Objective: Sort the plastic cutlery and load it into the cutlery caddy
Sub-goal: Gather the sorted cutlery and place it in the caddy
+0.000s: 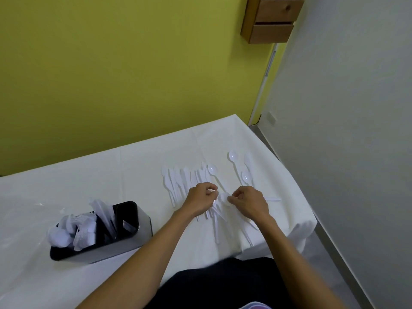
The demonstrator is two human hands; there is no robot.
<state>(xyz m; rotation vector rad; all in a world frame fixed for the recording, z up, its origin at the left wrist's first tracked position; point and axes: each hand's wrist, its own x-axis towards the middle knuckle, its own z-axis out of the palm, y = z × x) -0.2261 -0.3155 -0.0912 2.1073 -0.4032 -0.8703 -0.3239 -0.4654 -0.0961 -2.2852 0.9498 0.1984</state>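
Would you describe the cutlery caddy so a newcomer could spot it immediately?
On the white-covered table, look to its left part, away from the loose cutlery. The cutlery caddy is the only dark upright box there, with white plastic pieces standing in its compartments.

A: So what's the person actually wearing here?

B: Not much to go on – both forearms are bare, no sleeves in view, and no watch or rings that I can spot on the left hand [201, 198] or the right hand [249, 200].

A: And lower down?

B: Dark, near-black clothing at the bottom – plus a small purplish patch right at the edge.
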